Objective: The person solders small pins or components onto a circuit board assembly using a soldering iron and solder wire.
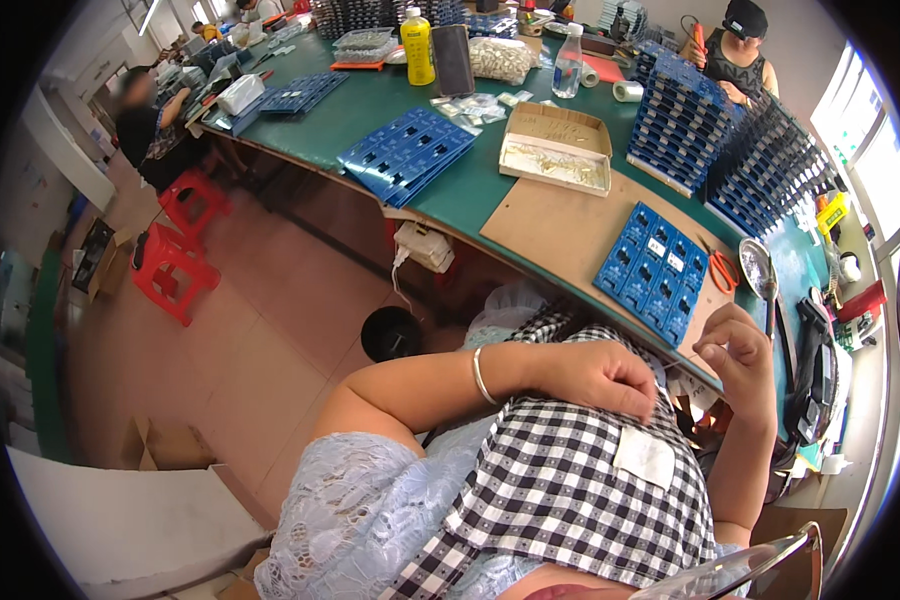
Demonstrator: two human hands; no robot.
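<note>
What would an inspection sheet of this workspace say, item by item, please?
Surface: green table with a brown cardboard sheet near the person.
Job's things: blue compartment tray on the cardboard; something small in the right hand, too small to tell.
Clutter: red-handled scissors, open carton, yellow bottle, stacks of blue trays.
Grippers: left hand rests closed on the checked cloth; right hand raised, fingertips pinched.
Cables: white power strip under the table edge.
Surroundings: red stools, other people seated.

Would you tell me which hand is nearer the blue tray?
Right. The right hand is raised just below the blue tray; the left hand rests on the checked cloth, farther back.
</note>
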